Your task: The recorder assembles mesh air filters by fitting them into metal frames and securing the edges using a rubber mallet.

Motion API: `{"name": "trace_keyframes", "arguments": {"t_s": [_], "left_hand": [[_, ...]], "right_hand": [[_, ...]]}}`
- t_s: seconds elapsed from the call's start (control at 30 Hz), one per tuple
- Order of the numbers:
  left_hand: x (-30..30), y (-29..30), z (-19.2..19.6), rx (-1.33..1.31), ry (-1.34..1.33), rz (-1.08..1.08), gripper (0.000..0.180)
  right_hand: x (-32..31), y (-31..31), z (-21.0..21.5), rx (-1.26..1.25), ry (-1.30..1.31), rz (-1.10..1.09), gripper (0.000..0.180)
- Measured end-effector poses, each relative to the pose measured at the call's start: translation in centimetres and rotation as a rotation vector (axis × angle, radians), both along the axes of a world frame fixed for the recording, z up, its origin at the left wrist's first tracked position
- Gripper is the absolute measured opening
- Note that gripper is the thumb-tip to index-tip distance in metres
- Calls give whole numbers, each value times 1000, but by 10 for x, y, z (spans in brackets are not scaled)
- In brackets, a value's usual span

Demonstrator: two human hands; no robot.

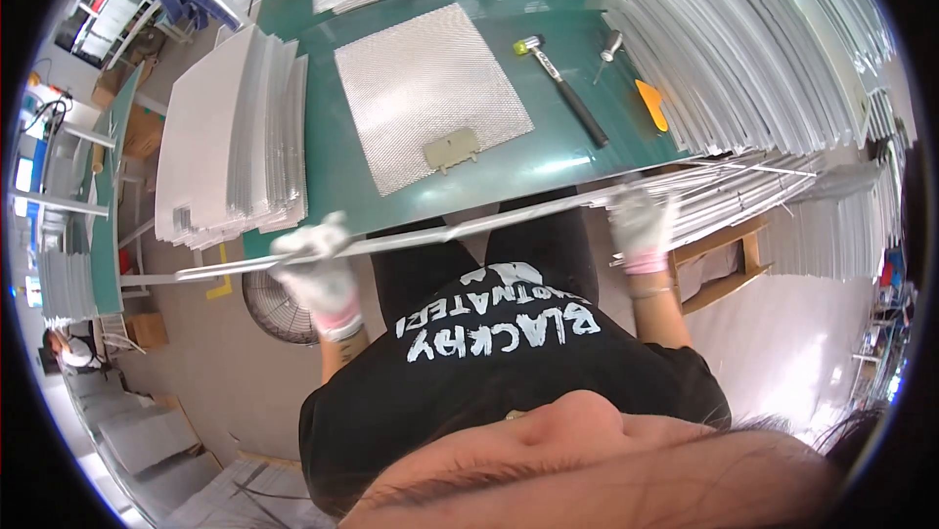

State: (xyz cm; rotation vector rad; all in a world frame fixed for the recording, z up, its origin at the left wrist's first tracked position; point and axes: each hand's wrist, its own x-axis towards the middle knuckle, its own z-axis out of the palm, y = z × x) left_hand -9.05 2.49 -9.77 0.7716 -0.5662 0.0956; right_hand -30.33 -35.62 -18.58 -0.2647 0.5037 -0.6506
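A long, thin silvery metal strip (pixel 469 228) spans the space in front of my body, just off the table's near edge. White-gloved with a pink cuff, my left hand (pixel 318 270) is closed round it near its left end. My right hand (pixel 644 228), gloved the same way and slightly blurred, grips its right part beside a bundle of similar strips (pixel 734 198). On the green table (pixel 323 128) lies a silvery mesh sheet (pixel 416 79), with a small olive notched plate (pixel 451 149) on its near edge. Right of the sheet is a hammer (pixel 569 99) with a black handle.
An orange scraper (pixel 651 106) and a small metal-headed tool (pixel 611 46) lie right of the hammer. Tall stacks of pale panels stand at left (pixel 220 138) and right (pixel 724 50). A floor fan (pixel 274 306) is below my left hand, and a cardboard box (pixel 753 253) is below the strips.
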Motion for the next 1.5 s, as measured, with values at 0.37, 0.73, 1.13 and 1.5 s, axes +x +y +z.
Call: {"name": "trace_keyframes", "arguments": {"t_s": [0.37, 0.73, 1.13, 1.5], "left_hand": [[-25, -2, -46, 567, 63, -115, 68], [-29, -34, -47, 1333, -551, 876, 74], [193, -65, -61, 1313, 246, 217, 66], [-22, -107, -53, 556, 716, -710, 44]], "right_hand": [[19, 13, 204, -734, -443, -171, 25], [250, 31, 56, -873, 315, 386, 21], [267, 10, 35, -1721, 709, 508, 43], [214, 11, 38, -1692, 664, 769, 50]]}}
